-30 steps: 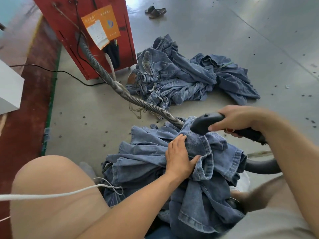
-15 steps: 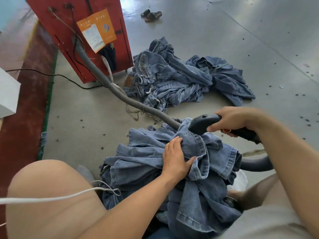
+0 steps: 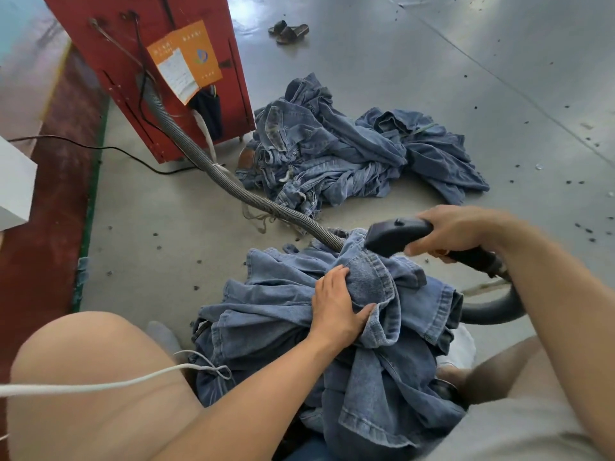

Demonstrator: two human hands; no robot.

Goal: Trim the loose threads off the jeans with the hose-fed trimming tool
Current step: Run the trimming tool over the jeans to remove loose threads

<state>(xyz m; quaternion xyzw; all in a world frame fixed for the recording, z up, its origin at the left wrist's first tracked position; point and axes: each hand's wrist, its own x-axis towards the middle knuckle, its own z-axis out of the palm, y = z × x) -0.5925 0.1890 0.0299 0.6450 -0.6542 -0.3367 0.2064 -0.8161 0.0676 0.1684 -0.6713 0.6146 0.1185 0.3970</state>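
Your left hand point(image 3: 336, 307) clutches a fold of the jeans point(image 3: 366, 344) heaped on your lap. Your right hand point(image 3: 456, 232) wraps the trimming tool point(image 3: 396, 234), its head touching the raised denim hem; the ribbed hose point(image 3: 233, 184) runs to the red cabinet point(image 3: 133, 61).

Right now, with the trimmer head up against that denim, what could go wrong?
The left hand grips the bunched blue denim jeans just below the dark grey trimming tool's head, so fingers could get nicked. The ribbed grey hose trails across the floor and might snag the heap of jeans lying beside it.
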